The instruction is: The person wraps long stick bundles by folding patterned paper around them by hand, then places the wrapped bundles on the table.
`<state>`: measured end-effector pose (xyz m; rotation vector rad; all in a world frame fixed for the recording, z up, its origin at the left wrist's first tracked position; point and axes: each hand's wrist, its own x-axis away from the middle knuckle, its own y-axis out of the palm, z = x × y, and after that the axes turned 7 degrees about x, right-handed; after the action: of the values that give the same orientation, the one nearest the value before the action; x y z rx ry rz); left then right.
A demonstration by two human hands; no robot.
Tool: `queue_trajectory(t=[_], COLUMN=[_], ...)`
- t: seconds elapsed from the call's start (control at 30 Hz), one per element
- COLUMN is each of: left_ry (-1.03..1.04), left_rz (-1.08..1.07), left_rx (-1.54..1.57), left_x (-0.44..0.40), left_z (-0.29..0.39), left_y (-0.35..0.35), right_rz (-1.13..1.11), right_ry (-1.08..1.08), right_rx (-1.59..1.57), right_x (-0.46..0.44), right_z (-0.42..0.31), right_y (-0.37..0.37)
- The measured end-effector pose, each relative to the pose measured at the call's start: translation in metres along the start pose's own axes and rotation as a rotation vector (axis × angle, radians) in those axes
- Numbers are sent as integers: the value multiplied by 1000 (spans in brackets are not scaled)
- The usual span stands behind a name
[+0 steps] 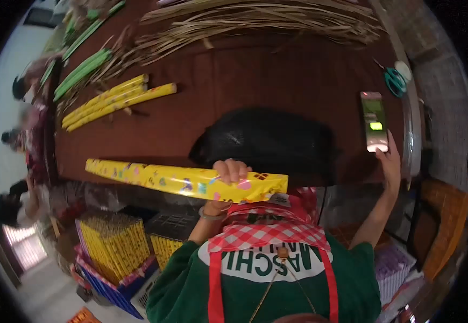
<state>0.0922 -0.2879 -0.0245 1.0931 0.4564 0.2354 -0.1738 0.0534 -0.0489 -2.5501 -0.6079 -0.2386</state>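
Note:
My left hand [232, 171] is wrapped round a long yellow patterned roll [180, 181] near its wider right end. The roll lies across in front of my body, its narrow end pointing left. My right hand [387, 156] is at the lower end of a phone-like device [374, 121] with a lit green screen, on the table's right side; whether the fingers grip it or only touch it is hard to make out. A black bag-like object [266, 137] lies on the table just beyond the roll.
On the brown table [298, 70] are thin yellow rolls [121, 99], green sticks [83, 72], dry strips [255, 24] and teal scissors [394, 82]. Crates of yellow sticks [118, 247] stand below left. Other people [19, 207] are at the far left. A wooden chair [445, 215] stands right.

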Motion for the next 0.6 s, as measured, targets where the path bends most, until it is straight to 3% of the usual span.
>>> queue_trajectory(t=[0.03,0.07,0.1,0.13,0.17,0.27,0.4,0.53,0.6], left_ry=[7,12,46,72,85,127,50,30,28], left_rz=[-5,-21,-64,-110,-145,-145,-18,135,188], left_rx=[43,97,83,75,114,70,114,120,158], left_x=[3,6,5,4,3,8,23,44,56], left_z=[0,-2,-3,-4,-6,-9,6,26,41], left_y=[-8,-9,-7,-6,-6,-18,-18,-16,-15], right_rz=[92,2,95,341,467,133,-391,-591,-590], right_ry=[41,240,20,-76,-137,-369,-717,-887,-866], right_rx=[451,707,909,1191,1075,482,343,378,414], right_x=[3,0,-2,-1,-5,-22,-42,-83,-93], right_z=[-3,-15,-7,-10,-37,-142,-235,-263,-264], right_y=[-2,-11,-22,-23,-12,68,193,308,355])
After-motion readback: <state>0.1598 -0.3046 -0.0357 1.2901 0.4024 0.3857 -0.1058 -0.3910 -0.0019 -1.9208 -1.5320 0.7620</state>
